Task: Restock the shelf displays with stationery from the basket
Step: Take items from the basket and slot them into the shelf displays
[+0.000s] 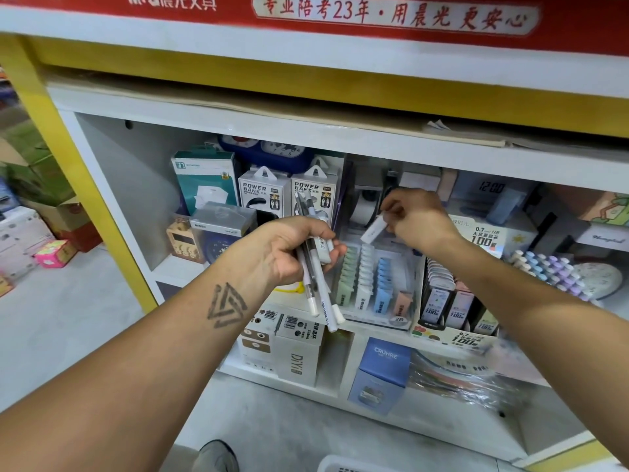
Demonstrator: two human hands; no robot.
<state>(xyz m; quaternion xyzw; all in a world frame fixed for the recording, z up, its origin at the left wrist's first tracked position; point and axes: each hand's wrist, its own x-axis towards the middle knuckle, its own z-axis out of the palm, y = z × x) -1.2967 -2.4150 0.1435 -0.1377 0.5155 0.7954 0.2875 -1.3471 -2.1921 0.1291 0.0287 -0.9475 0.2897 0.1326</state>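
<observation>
My left hand [289,248] is closed around a bunch of white and grey pens [318,284] and a small white eraser pack, held in front of the shelf. My right hand [413,216] pinches a single white eraser [372,229] just above a clear display tray [405,320]. The tray holds rows of green, white, blue and pink erasers [366,277]. At the bottom edge shows the white rim of the basket [347,466]; its contents are hidden.
Power bank boxes [289,195] and a teal box stand behind my left hand. Pencil-lead displays [452,301] and pastel pens [548,270] sit to the right. White and blue boxes [383,373] fill the lower shelf. Cartons lie on the floor at left.
</observation>
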